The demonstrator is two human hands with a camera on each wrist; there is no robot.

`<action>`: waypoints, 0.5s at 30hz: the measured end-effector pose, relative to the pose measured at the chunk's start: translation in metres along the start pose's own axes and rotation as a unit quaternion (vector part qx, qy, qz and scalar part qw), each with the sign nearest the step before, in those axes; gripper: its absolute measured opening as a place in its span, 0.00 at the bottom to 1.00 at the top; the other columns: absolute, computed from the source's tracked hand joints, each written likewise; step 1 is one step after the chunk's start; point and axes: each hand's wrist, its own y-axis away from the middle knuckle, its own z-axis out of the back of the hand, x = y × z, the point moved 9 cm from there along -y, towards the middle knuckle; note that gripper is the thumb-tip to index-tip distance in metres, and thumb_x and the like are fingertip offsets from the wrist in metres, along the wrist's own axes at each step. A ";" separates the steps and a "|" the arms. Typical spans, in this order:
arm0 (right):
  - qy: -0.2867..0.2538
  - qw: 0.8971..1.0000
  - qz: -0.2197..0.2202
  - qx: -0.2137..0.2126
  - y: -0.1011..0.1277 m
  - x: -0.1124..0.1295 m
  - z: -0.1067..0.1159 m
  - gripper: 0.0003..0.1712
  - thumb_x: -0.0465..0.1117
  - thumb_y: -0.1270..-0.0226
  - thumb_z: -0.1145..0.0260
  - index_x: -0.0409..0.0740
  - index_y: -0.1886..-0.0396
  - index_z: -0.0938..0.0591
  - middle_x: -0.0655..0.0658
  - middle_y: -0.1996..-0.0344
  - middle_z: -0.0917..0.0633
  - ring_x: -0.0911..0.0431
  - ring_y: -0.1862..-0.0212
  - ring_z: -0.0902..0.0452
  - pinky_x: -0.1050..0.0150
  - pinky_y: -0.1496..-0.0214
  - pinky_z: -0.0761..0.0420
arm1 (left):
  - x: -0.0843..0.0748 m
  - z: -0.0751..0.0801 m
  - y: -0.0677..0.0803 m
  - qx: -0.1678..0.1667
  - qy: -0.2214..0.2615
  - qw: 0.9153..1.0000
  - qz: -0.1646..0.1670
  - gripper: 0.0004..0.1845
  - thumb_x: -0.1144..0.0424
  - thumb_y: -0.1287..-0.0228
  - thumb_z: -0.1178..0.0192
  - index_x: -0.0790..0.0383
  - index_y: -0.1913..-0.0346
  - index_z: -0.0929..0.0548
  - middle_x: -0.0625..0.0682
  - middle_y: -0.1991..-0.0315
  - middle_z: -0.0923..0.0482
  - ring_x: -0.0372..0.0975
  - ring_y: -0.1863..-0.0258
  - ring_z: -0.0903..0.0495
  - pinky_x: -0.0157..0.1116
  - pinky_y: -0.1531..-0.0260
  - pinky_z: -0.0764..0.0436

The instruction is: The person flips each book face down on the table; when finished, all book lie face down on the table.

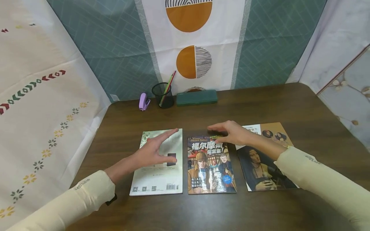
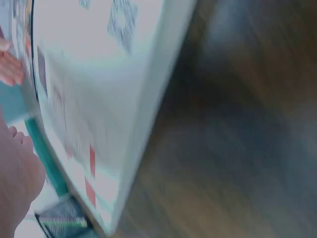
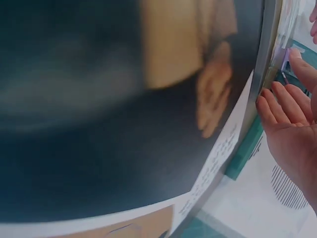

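Three books lie side by side on the dark wooden table (image 1: 303, 109). My left hand (image 1: 157, 150) hovers over the white-and-green book (image 1: 157, 179) on the left, with its fingers straight and its thumb spread, and it holds nothing. My right hand (image 1: 228, 132) reaches flat over the top edge of the middle detective book (image 1: 211, 170); whether it touches the cover I cannot tell. The portrait-cover book (image 1: 266, 166) lies under my right forearm. The left wrist view is blurred and shows the white book (image 2: 99, 99) and my palm (image 2: 15, 183). In the right wrist view the portrait cover (image 3: 124, 99) fills the picture beside my right hand (image 3: 292, 124), whose fingers are straight.
A purple stapler (image 1: 144, 101), a black mesh pen cup (image 1: 163, 94) with pencils and a green pencil case (image 1: 197, 97) stand along the table's far edge. Patterned cloth hangs behind and on both sides.
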 end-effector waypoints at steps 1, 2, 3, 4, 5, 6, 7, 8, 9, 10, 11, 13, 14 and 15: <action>0.001 1.000 -0.002 -0.001 0.003 -0.001 0.000 0.38 0.35 0.31 0.24 0.33 0.24 0.26 0.33 0.28 0.23 0.36 0.30 0.24 0.39 0.32 0.23 | -0.003 -0.006 -0.002 0.006 0.006 1.000 -0.001 0.60 0.44 0.44 0.18 0.43 0.14 0.44 0.42 0.16 0.44 0.45 0.18 0.43 0.60 0.27 0.33; 0.003 1.000 -0.004 -0.003 0.006 -0.002 0.001 0.37 0.35 0.31 0.24 0.33 0.25 0.26 0.33 0.29 0.22 0.36 0.31 0.24 0.39 0.33 0.23 | -0.007 -0.012 -0.003 0.011 0.011 1.000 -0.004 0.61 0.44 0.45 0.17 0.44 0.14 0.44 0.41 0.16 0.45 0.44 0.18 0.43 0.59 0.27 0.33; 0.005 1.000 -0.009 -0.005 0.009 -0.003 0.001 0.37 0.35 0.31 0.24 0.34 0.25 0.25 0.33 0.30 0.22 0.36 0.31 0.24 0.39 0.33 0.23 | -0.011 -0.018 -0.004 0.018 0.015 1.000 -0.008 0.62 0.44 0.46 0.17 0.44 0.13 0.45 0.41 0.16 0.45 0.43 0.17 0.44 0.58 0.25 0.36; 0.007 1.000 -0.014 -0.006 0.012 -0.005 0.001 0.36 0.35 0.31 0.24 0.34 0.25 0.24 0.33 0.30 0.21 0.36 0.31 0.24 0.39 0.33 0.23 | -0.014 -0.023 -0.005 0.025 0.017 0.999 -0.013 0.63 0.43 0.47 0.16 0.44 0.13 0.45 0.40 0.16 0.46 0.42 0.17 0.44 0.56 0.25 0.35; 0.007 1.000 -0.017 -0.008 0.015 -0.006 0.001 0.36 0.35 0.31 0.24 0.35 0.26 0.24 0.33 0.31 0.20 0.36 0.31 0.23 0.39 0.33 0.23 | -0.018 -0.029 -0.005 0.032 0.016 0.999 -0.018 0.64 0.42 0.48 0.16 0.45 0.13 0.45 0.40 0.16 0.46 0.41 0.17 0.44 0.55 0.24 0.35; 0.011 1.000 -0.018 -0.009 0.018 -0.007 0.002 0.35 0.35 0.31 0.24 0.35 0.27 0.23 0.33 0.32 0.20 0.36 0.31 0.23 0.38 0.34 0.22 | -0.022 -0.034 -0.005 0.038 0.018 0.999 -0.024 0.64 0.42 0.49 0.16 0.45 0.13 0.46 0.40 0.16 0.46 0.41 0.18 0.44 0.54 0.24 0.36; 0.014 1.000 -0.020 -0.011 0.020 -0.008 0.002 0.34 0.35 0.31 0.24 0.36 0.27 0.22 0.33 0.32 0.19 0.35 0.32 0.23 0.38 0.34 0.22 | -0.025 -0.038 -0.005 0.043 0.018 0.998 -0.029 0.65 0.41 0.49 0.16 0.46 0.13 0.45 0.40 0.16 0.45 0.40 0.18 0.43 0.53 0.24 0.35; 0.013 1.000 -0.023 -0.012 0.022 -0.010 0.002 0.34 0.35 0.32 0.23 0.36 0.28 0.22 0.33 0.33 0.19 0.35 0.32 0.23 0.38 0.34 0.22 | -0.029 -0.043 -0.004 0.050 0.018 0.998 -0.034 0.65 0.41 0.49 0.17 0.46 0.13 0.45 0.41 0.16 0.45 0.40 0.18 0.43 0.52 0.24 0.35; 0.013 0.999 -0.026 -0.013 0.023 -0.012 0.002 0.34 0.34 0.32 0.23 0.37 0.28 0.21 0.34 0.33 0.18 0.35 0.32 0.23 0.38 0.34 0.22 | -0.032 -0.047 -0.003 0.056 0.016 0.998 -0.036 0.65 0.40 0.49 0.17 0.45 0.13 0.45 0.41 0.16 0.44 0.40 0.19 0.42 0.52 0.24 0.34; 0.013 0.999 -0.028 -0.015 0.025 -0.013 0.003 0.34 0.34 0.33 0.23 0.37 0.28 0.21 0.34 0.33 0.18 0.35 0.32 0.23 0.38 0.34 0.22 | -0.035 -0.051 -0.002 0.060 0.012 0.997 -0.041 0.64 0.39 0.49 0.17 0.45 0.13 0.45 0.42 0.17 0.43 0.40 0.19 0.41 0.51 0.25 0.34; 0.015 0.999 -0.027 -0.015 0.027 -0.014 0.003 0.33 0.34 0.33 0.23 0.37 0.29 0.21 0.34 0.33 0.18 0.35 0.32 0.23 0.37 0.35 0.22 | -0.038 -0.054 -0.001 0.065 0.008 0.997 -0.046 0.64 0.39 0.49 0.17 0.45 0.14 0.45 0.43 0.17 0.42 0.40 0.19 0.41 0.50 0.25 0.33; 0.019 0.999 -0.031 -0.018 0.030 -0.017 0.004 0.34 0.34 0.34 0.22 0.38 0.28 0.20 0.34 0.33 0.18 0.34 0.32 0.23 0.36 0.34 0.22 | -0.042 -0.061 0.002 0.076 0.001 0.996 -0.051 0.62 0.38 0.48 0.18 0.43 0.14 0.43 0.43 0.18 0.40 0.39 0.20 0.39 0.50 0.26 0.32; 0.019 0.999 -0.034 -0.018 0.031 -0.019 0.005 0.35 0.33 0.35 0.22 0.39 0.28 0.21 0.34 0.33 0.19 0.34 0.32 0.23 0.36 0.34 0.23 | -0.044 -0.064 0.004 0.082 -0.003 0.995 -0.056 0.62 0.38 0.48 0.19 0.44 0.14 0.43 0.44 0.18 0.40 0.39 0.20 0.39 0.50 0.26 0.32; 0.023 0.999 -0.032 -0.017 0.032 -0.019 0.005 0.35 0.34 0.35 0.22 0.39 0.28 0.21 0.34 0.32 0.19 0.33 0.32 0.23 0.36 0.35 0.22 | -0.046 -0.067 0.005 0.087 -0.006 0.994 -0.061 0.62 0.37 0.48 0.19 0.44 0.14 0.42 0.44 0.17 0.40 0.40 0.20 0.39 0.50 0.26 0.31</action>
